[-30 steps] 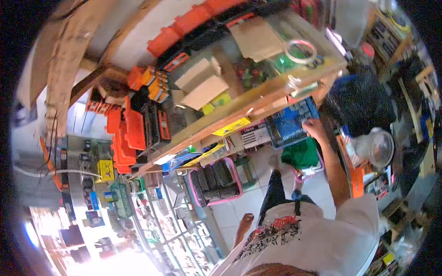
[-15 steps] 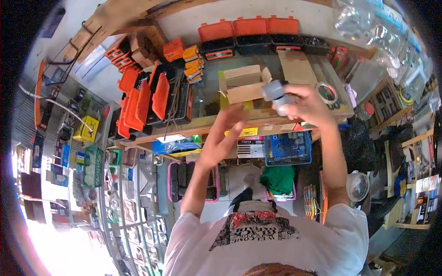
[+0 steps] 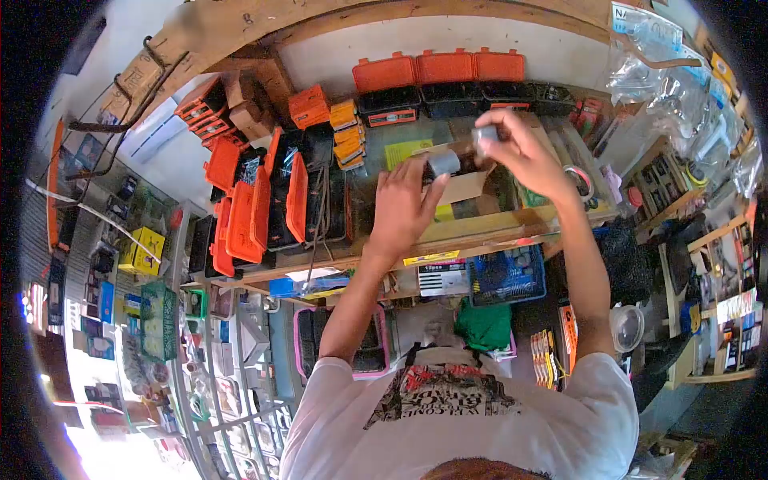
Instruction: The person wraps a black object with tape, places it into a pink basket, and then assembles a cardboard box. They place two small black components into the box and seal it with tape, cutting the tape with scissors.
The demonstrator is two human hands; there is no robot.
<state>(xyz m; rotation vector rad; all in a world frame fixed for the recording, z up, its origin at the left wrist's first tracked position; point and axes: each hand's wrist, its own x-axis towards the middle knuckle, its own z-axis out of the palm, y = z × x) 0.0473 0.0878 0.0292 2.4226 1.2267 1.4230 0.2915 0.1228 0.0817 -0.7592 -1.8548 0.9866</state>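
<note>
A small open cardboard box (image 3: 464, 189) sits on the glass-topped counter, partly hidden behind my hands. My left hand (image 3: 402, 204) is at the box's left side, its fingers and thumb closed around a grey cylindrical piece (image 3: 443, 162) whose round end points right. Above the box's right end, my right hand (image 3: 524, 158) pinches a second grey piece (image 3: 485, 141), blurred by motion, between thumb and fingers. A short gap separates the two grey pieces.
Black toolboxes with orange lids (image 3: 276, 196) stand open at the left, and more line the back wall (image 3: 448, 100). Small yellow boxes (image 3: 347, 136) are stacked between them. A tape roll (image 3: 579, 182) lies at right. Below the counter sits a blue basket (image 3: 508, 276).
My left hand has moved up to the box and now holds a grey piece. My right hand has risen slightly; the grey parts it held together are now apart, one in each hand.
</note>
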